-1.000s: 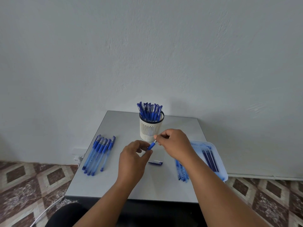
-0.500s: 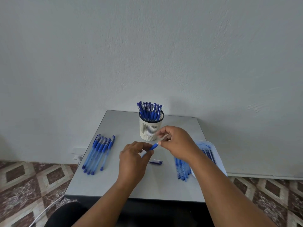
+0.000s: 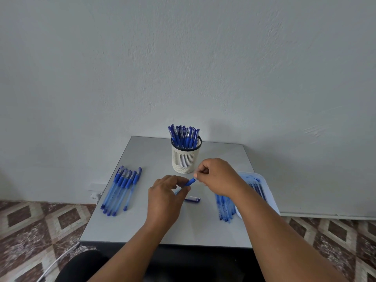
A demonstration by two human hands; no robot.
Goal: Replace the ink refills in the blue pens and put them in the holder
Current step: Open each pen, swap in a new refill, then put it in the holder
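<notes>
Grey table, pen half-hidden between both hands.

Both forearms bare, no sleeves in view. Left hand and right hand: no rings, watch or gloves. Dark clothing at bottom edge.

Single head-worn wide-angle cam, no second view, so no overlap. Looks forward and slightly down from above the near edge of the table. Both forearms enter from the bottom; hands sit center frame at arm's length. Wall fills the upper half, tiled floor shows at both lower corners. Edges bow visibly.
</notes>
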